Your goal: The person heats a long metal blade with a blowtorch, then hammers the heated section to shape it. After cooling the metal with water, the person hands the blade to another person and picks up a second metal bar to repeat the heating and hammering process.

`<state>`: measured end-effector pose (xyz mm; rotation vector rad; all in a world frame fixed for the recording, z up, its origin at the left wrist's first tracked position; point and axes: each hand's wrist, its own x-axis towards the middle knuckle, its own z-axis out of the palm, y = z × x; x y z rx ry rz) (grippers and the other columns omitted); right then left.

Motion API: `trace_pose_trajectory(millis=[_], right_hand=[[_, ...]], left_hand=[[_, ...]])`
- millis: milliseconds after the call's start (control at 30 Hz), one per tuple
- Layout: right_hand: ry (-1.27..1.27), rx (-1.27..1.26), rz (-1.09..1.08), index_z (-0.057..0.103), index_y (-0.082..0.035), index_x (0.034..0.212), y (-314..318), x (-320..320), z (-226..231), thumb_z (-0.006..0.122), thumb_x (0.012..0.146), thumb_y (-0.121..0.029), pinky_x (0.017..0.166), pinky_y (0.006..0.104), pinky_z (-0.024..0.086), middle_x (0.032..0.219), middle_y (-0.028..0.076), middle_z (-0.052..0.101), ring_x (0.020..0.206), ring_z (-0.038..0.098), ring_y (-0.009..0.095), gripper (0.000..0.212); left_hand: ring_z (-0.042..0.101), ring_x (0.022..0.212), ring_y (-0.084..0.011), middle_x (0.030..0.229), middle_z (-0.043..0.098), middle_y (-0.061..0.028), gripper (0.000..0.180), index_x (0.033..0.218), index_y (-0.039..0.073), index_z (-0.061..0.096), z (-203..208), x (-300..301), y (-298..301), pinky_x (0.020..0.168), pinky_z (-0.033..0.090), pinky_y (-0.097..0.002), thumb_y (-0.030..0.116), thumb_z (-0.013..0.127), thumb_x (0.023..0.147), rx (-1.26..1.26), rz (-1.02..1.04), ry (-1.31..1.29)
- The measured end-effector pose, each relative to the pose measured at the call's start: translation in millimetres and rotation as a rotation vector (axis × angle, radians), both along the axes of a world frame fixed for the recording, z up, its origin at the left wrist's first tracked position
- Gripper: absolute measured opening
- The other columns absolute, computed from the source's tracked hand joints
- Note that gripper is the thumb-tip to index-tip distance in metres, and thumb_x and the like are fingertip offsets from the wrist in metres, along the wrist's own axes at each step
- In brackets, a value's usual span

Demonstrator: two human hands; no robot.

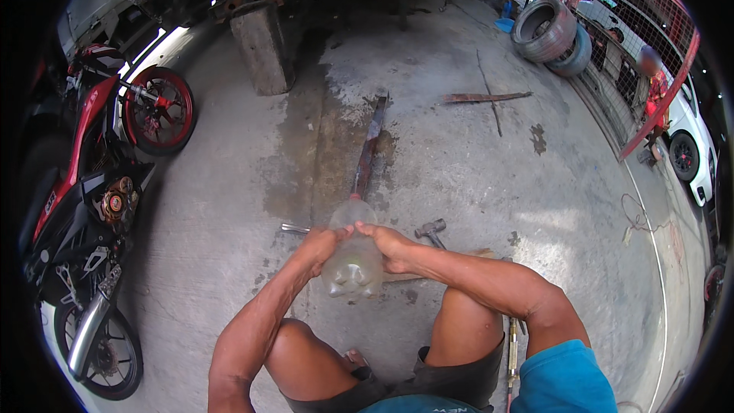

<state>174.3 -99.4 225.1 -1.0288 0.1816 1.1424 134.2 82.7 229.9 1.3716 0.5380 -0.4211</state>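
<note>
Clear bottle [352, 266] before knees, red tip toward metal strip [371, 145] | left hand [325, 245], right hand [390, 247]: fingers closed round its sides | best: press evenly, aim steady

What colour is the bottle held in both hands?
The bottle is see-through and nearly colourless, shown in the head view.

own hands [325, 247] [391, 248]: 2 | plastic bottle [352, 271]: 1 | hammer [431, 228]: 1 | red motorcycle [86, 134]: 1 | loose tyres [563, 29] [575, 63]: 2 | block [262, 50]: 1
</note>
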Motion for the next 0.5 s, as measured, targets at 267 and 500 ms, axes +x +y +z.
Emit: trace_pose_trajectory(millis=[267,500], right_hand=[[-0.063,0.021,-0.115,0.04,0.005,0.146,3,5,-1,0.049,0.109,-0.038,0.115,0.0459,0.043,0.145,0.02,0.051,0.136,0.051,0.032,0.058],[-0.088,-0.007,-0.141,0.042,0.007,0.144,0,2,5,0.051,0.109,-0.037,0.11,0.0458,0.047,0.139,0.021,0.055,0.131,0.056,0.031,0.057]], left_hand=[[0.072,0.094,-0.0304,0.113,0.068,-0.0245,0.05,0.13,-0.014,0.057,4,6,1,0.076,0.06,-0.0417,0.021,0.07,0.097,0.035,-0.015,-0.106],[0.073,0.09,-0.0286,0.109,0.07,-0.0236,0.047,0.127,-0.014,0.059,12,5,-6,0.072,0.061,-0.0401,0.018,0.071,0.096,0.045,0.01,-0.128]])
